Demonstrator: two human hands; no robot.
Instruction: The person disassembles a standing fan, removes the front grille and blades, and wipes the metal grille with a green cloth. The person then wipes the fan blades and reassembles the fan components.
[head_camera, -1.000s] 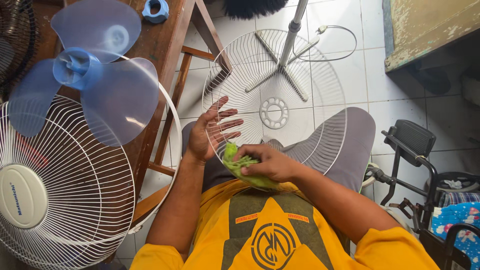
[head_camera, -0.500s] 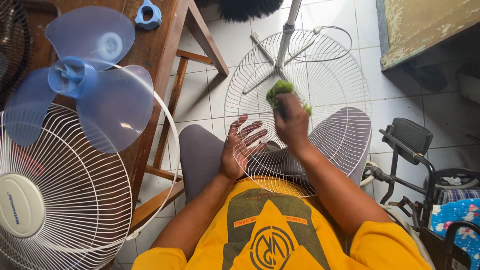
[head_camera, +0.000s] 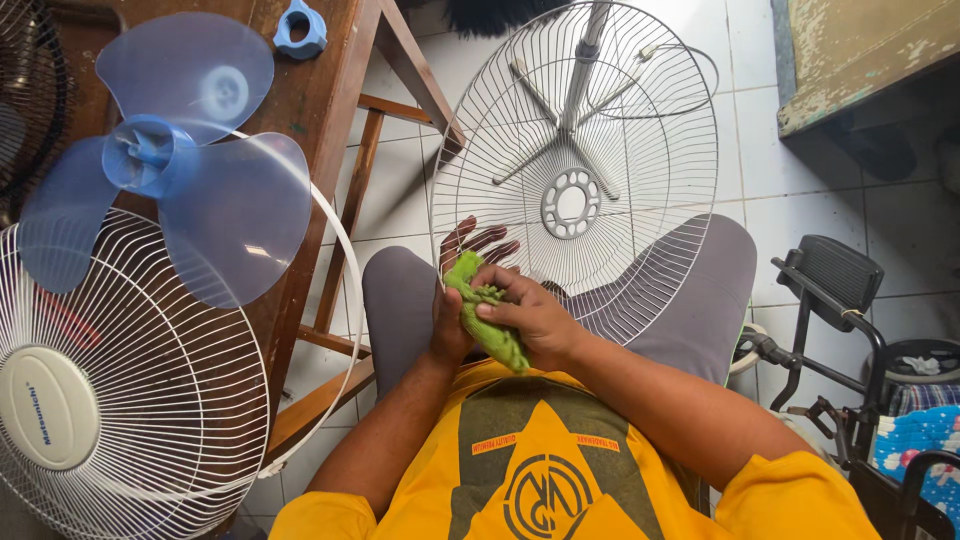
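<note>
At nine o'clock, on the wooden table (head_camera: 330, 90), lies a white front fan guard (head_camera: 110, 390) with a round centre cap, and above it toward ten o'clock rests a translucent blue fan blade (head_camera: 190, 170) with three lobes. A small blue plastic ring nut (head_camera: 300, 28) sits at eleven o'clock near the table's far edge. Moving toward the centre, the left hand (head_camera: 460, 290) is spread flat behind the near rim of a wire rear fan guard (head_camera: 575, 150), its fingers showing through the wires, palm against the mesh. Just right of it, the right hand (head_camera: 530, 315) is closed around a green cloth (head_camera: 485, 320), pinching it between thumb and curled fingers and pressing it onto the guard's lower-left rim, so the cloth lies between the two hands at the very middle. The guard stands tilted on the person's lap, leaning from the grey-trousered knees toward twelve o'clock, where a fan stand base (head_camera: 575, 95) shows through it on the tiled floor (head_camera: 800, 180). At four o'clock stands a black metal frame (head_camera: 830, 300).
</note>
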